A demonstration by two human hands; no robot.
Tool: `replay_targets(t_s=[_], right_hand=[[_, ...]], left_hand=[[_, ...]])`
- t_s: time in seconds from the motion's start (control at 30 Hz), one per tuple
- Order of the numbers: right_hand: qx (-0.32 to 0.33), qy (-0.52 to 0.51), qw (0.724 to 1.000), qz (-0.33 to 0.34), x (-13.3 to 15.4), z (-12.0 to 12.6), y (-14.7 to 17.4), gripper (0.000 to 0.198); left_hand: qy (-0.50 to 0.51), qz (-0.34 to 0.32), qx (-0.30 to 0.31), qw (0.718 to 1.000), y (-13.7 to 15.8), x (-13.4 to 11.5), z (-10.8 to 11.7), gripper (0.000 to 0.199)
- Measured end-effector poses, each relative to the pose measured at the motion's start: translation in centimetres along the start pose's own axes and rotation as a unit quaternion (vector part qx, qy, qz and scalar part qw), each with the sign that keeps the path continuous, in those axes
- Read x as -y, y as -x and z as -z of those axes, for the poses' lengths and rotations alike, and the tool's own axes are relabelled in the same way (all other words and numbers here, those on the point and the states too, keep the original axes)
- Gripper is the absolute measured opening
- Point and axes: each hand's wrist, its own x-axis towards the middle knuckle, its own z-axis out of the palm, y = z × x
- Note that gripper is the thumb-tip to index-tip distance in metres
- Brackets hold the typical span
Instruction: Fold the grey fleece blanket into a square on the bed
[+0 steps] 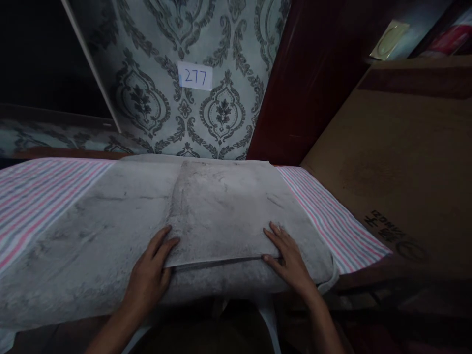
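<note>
A large grey, smudged cloth (106, 231) lies over the table, and a squarish folded grey panel (224, 211) rests on it. At the panel's near left corner lies my left hand (149, 268), fingers apart, fingertips on the fabric. My right hand (287, 253) rests at the near right corner with its fingers spread flat across the panel's edge. Between the two hands the near edge is slightly raised, with a dark gap beneath it. Neither hand is closed around the fabric.
A striped pink, grey and white tablecloth (324, 211) shows on both sides. A cardboard box (398, 162) stands at the right. Behind are a patterned wall (158, 98) with a paper marked 277 (195, 76), a dark red panel (295, 88) and a dark screen (44, 64).
</note>
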Motion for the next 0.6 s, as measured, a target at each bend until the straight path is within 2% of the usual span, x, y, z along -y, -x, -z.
replay_targets(t_s=[0.17, 0.27, 0.33, 0.43, 0.53, 0.6], right_hand=[[-0.046, -0.026, 0.998, -0.025, 0.7, 0.8, -1.7, 0.046], [-0.07, -0.035, 0.997, -0.014, 3.6, 0.9, -5.1, 0.049], [-0.034, -0.041, 0.998, 0.029, 6.8, 0.5, -8.0, 0.052], [0.068, -0.028, 0.993, 0.096, 12.6, -0.7, -12.1, 0.057], [0.133, -0.018, 0.977, 0.163, 16.9, -2.4, -14.8, 0.057], [0.174, -0.017, 0.964, 0.201, 18.1, -3.6, -15.7, 0.055]], left_hand=[[-0.019, -0.024, -0.025, 0.999, 0.3, 0.3, 0.2, 0.054], [-0.022, -0.003, -0.044, 0.999, 0.0, 0.1, 0.4, 0.066], [-0.018, 0.002, -0.035, 0.999, -0.4, 0.2, 0.4, 0.078], [-0.015, -0.039, -0.008, 0.999, -0.7, 0.8, 0.0, 0.089], [-0.026, -0.077, 0.002, 0.997, -0.4, 1.2, -0.3, 0.088], [-0.03, -0.09, -0.006, 0.995, 0.0, 1.4, -0.4, 0.081]])
